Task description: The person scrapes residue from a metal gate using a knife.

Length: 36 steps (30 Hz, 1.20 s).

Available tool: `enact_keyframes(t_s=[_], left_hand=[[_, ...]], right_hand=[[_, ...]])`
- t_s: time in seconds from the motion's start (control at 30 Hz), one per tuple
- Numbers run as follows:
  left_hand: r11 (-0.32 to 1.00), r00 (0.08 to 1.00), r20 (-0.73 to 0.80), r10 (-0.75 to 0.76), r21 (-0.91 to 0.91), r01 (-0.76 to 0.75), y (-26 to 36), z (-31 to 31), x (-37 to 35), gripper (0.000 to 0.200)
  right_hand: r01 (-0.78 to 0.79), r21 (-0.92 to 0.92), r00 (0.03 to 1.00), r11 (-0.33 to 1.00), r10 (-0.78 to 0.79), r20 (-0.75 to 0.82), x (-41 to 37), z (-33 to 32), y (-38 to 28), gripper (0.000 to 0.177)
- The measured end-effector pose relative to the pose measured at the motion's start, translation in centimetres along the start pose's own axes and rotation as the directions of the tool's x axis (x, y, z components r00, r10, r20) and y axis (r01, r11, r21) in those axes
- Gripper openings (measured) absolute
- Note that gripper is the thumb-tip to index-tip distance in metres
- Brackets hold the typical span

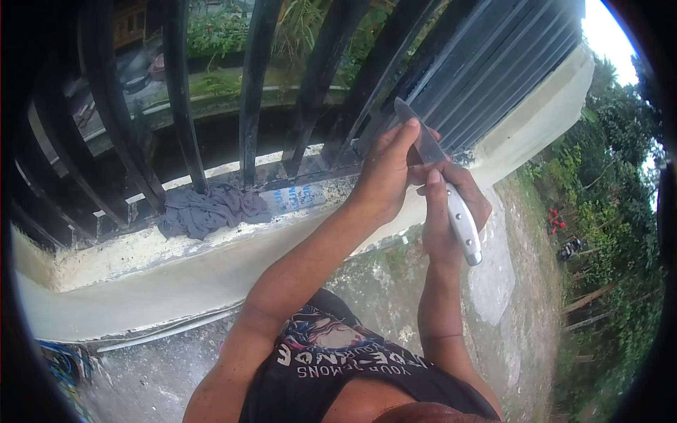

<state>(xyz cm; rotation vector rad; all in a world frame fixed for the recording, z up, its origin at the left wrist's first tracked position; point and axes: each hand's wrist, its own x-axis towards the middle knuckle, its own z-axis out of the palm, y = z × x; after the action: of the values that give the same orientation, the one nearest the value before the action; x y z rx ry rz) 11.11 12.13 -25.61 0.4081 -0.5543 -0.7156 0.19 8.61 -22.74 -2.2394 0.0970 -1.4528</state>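
Observation:
A knife (427, 146) with a grey blade and a riveted white handle is held up between my two hands, its tip pointing up and away. My right hand (443, 211) is closed round the handle, the thumb lying along it near the blade. With my left hand (386, 169) I grip the blade, the thumb pressed on its flat close to the tip. The fingers behind the blade are partly hidden. Left of my hands, a crumpled dark grey cloth (211, 210) lies on the wall ledge, beside a clear plastic wrapper (295, 198) with blue print.
Black fence bars (252, 106) rise from the cream wall ledge (116, 264) in front of me. A ribbed dark panel (493, 67) continues to the right. Below is rough concrete ground (381, 289), with a white pipe (162, 334) along the wall. Greenery (599, 169) grows at the right.

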Motion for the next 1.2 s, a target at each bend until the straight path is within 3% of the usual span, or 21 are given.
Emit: enact_keyframes(t_s=[0.17,0.23,0.37,0.57,0.63,0.7,0.83,0.9,0.97,1.07,1.17,1.2], left_hand=[[0.994,0.995,-0.066,-0.081,-0.071,0.077,-1.4,-1.1,-1.9,0.038],[0.999,0.997,-0.069,-0.036,-0.034,0.034,-1.2,-0.7,-1.3,0.036],[0.999,1.000,-0.003,-0.003,-0.036,0.003,-0.6,-0.5,-0.2,0.036],[0.996,0.991,-0.116,-0.062,-0.073,0.054,-2.3,-2.4,-1.9,0.036],[0.996,0.993,-0.103,-0.052,-0.071,0.045,-2.0,-1.5,-1.9,0.037],[0.997,0.993,-0.108,-0.053,-0.057,0.047,-1.4,-0.9,-1.6,0.037],[1.000,0.999,0.021,-0.025,-0.013,0.025,-0.6,-0.4,-0.2,0.040],[1.000,1.000,0.015,-0.015,-0.015,0.015,-0.5,0.0,0.1,0.040],[0.999,1.000,0.022,-0.005,-0.035,0.006,-0.2,0.2,0.0,0.039],[0.997,0.999,0.004,-0.038,-0.070,0.039,-1.1,-1.0,-1.3,0.038],[0.992,0.995,-0.058,-0.085,-0.103,0.079,-1.2,-0.6,-1.1,0.038],[0.998,0.999,-0.031,-0.032,-0.060,0.031,-1.0,-0.4,-0.4,0.038]], right_hand=[[0.010,-0.043,0.993,0.999,-0.005,0.115,-1.8,-0.8,0.2,0.005],[-0.072,0.065,0.995,0.995,0.067,0.074,-1.4,-0.6,0.7,0.006],[-0.018,0.004,0.999,1.000,0.018,0.031,-0.4,0.0,0.1,0.006],[0.000,0.018,0.992,1.000,-0.002,0.126,-1.7,-0.1,0.7,0.005],[-0.099,0.039,0.987,0.994,0.093,0.134,-1.7,-0.3,0.7,0.005],[-0.058,0.032,0.990,0.998,0.053,0.127,-1.5,-0.3,1.0,0.005],[-0.017,-0.004,0.999,1.000,0.017,0.037,-0.8,-0.1,0.6,0.006],[-0.049,0.093,0.998,0.994,0.053,-0.034,-0.3,-0.1,0.5,0.005],[-0.051,0.127,0.998,0.991,0.055,-0.030,-0.2,0.0,0.1,0.006],[-0.019,-0.028,0.996,0.999,0.022,0.085,-1.4,-0.5,0.4,0.018],[-0.041,0.048,0.995,0.998,0.037,0.088,-1.3,-0.5,0.8,0.017],[-0.052,0.048,0.997,0.997,0.049,0.058,-0.9,-0.5,0.6,0.013]])
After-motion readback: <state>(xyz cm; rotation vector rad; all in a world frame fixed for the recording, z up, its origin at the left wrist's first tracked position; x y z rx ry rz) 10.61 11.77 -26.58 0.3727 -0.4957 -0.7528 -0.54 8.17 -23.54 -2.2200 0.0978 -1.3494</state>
